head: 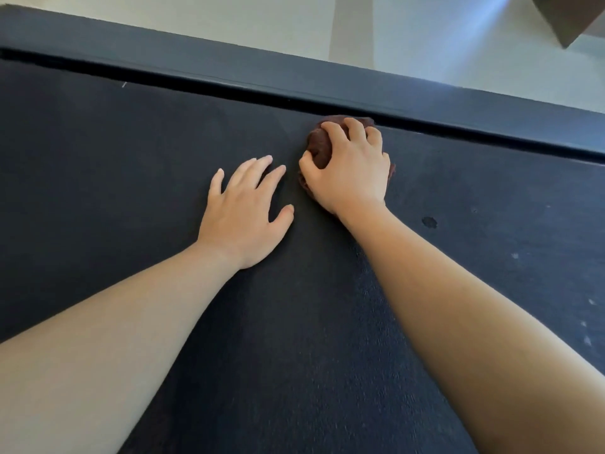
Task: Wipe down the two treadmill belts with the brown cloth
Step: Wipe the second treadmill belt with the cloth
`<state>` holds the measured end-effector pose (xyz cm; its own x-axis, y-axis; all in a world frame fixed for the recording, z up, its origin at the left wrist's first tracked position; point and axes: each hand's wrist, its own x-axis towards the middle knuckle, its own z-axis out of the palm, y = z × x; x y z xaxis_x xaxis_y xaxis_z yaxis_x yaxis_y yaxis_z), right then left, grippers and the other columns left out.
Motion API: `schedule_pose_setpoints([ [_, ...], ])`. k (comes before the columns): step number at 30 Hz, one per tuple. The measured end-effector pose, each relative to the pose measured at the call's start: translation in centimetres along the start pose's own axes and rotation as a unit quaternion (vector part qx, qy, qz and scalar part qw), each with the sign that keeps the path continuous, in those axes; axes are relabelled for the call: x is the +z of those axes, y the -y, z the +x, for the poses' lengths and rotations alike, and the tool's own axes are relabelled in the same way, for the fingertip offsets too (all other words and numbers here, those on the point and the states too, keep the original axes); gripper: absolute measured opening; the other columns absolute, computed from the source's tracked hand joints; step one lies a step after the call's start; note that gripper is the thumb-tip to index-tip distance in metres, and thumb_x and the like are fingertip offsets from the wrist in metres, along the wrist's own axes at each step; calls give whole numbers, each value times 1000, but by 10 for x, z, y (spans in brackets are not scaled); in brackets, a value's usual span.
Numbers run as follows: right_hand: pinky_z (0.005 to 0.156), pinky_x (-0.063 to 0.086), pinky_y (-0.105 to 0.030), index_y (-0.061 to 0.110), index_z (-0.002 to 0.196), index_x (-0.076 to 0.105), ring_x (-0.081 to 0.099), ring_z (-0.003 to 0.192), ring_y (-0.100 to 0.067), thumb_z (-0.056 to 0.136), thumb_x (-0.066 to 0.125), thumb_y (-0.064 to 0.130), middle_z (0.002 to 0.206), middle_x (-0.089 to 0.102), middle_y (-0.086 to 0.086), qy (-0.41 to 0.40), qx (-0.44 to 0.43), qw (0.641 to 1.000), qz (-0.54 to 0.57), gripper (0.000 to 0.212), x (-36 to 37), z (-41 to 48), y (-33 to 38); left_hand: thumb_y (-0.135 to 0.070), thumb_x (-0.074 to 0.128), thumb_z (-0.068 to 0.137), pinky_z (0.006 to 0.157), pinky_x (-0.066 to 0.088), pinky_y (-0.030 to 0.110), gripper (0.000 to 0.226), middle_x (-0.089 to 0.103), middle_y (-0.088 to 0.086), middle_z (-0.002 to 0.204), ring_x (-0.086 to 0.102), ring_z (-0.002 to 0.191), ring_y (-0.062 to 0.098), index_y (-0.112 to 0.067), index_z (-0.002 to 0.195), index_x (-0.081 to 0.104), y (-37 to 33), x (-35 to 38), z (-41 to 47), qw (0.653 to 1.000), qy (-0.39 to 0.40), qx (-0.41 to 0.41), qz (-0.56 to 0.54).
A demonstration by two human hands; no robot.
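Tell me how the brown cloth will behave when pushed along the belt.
The brown cloth is probably soft and floppy: it bunches into a wad under the right hand. It likely drags rather than slides, since the treadmill belt looks textured. It seems light; one hand's curled fingers hold it.

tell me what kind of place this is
Likely a gym or home workout room; which one is unclear. A wide black treadmill belt fills the view, a dark side rail runs along it, with pale hard floor beyond. The right hand grips a brown cloth on the belt.
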<state>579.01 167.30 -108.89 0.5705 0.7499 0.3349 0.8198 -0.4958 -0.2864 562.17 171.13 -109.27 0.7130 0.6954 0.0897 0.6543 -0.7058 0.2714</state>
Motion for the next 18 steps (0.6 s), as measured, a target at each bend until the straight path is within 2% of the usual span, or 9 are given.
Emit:
schedule_pose_setpoints([
  [9,96,37,-46,32,131,51,36,126,-28,82,44,57,139,46,4,62,-130,989,21,56,13,57,8,-52,30,86,116,4,45,63,18,-9,155,9,143,10,-31,145,26,-3,-4,1,1000,13,-13,3],
  [15,93,37,-44,28,130,52,37,126,-29,82,47,56,139,47,0,77,-133,988,17,55,6,47,3,-51,31,87,116,3,45,62,17,-10,154,7,143,9,-31,145,25,-4,-5,0,1000,17,-14,-1],
  [18,88,39,-44,28,126,56,40,123,-30,80,48,55,135,51,0,46,-136,989,32,54,1,27,-4,-52,31,86,116,4,46,63,18,-9,154,8,143,9,-31,145,26,-3,-4,1,1000,12,-10,2],
])
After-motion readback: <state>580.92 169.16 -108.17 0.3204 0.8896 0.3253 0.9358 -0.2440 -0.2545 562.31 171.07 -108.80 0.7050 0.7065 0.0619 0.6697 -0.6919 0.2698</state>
